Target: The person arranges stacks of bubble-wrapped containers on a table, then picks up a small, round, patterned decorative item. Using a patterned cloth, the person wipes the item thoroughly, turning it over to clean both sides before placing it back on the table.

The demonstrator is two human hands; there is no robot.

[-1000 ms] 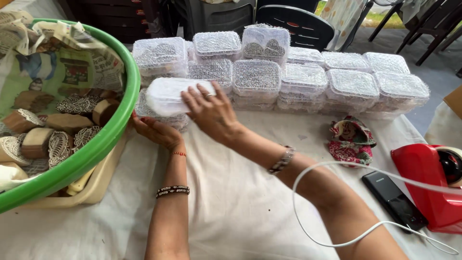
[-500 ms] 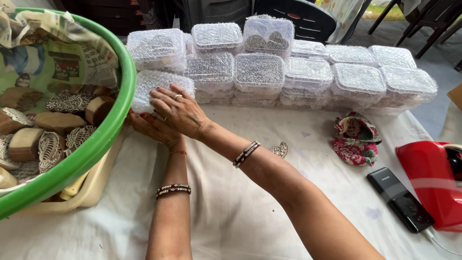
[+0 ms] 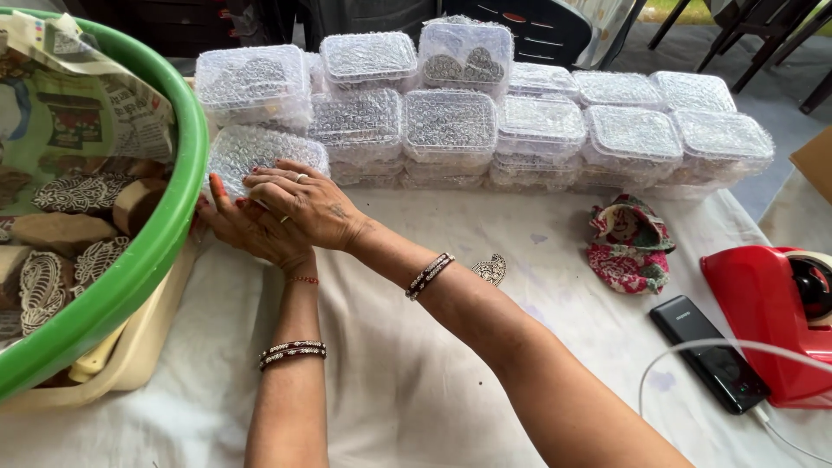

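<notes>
White cloth-covered table (image 3: 407, 390) takes up most of the view. Big green tub (image 3: 130, 269) at my left, lined with newspaper (image 3: 78, 104), holds carved wooden printing blocks (image 3: 52, 269); it sits on a cream tray (image 3: 147, 347). Plenty of blocks in there that look unpacked, so I judge a good share of the work is left

Along the far edge of the table, a stacked row of bubble-wrapped clear boxes (image 3: 537, 130), two and three high, all closed and lined up; that part looks done. Can't count exactly, some hidden behind others

Red tape dispenser (image 3: 767, 312) at the right edge, a black phone (image 3: 709, 354) just beside it with a white cable (image 3: 719, 347) looping over. A red patterned cloth pouch (image 3: 628, 243) lies between the dispenser and the stack. One small loose carved piece (image 3: 492, 269) lies on the cloth near my right forearm, not boxed

The box in hand: a bubble-wrapped box (image 3: 260, 156) at the left end of the stack, just beside the tub rim. My right hand (image 3: 303, 204) lies flat over its front, fingers spread and pressing, not closed around it. My left hand (image 3: 243, 230) cups it from below and the side, palm up, fingers partly open against the wrap. Both hands touch it. Whether it rests fully on the table or is a little lifted, I can't tell. Seems to be going into line with the others, not settled yet
</notes>
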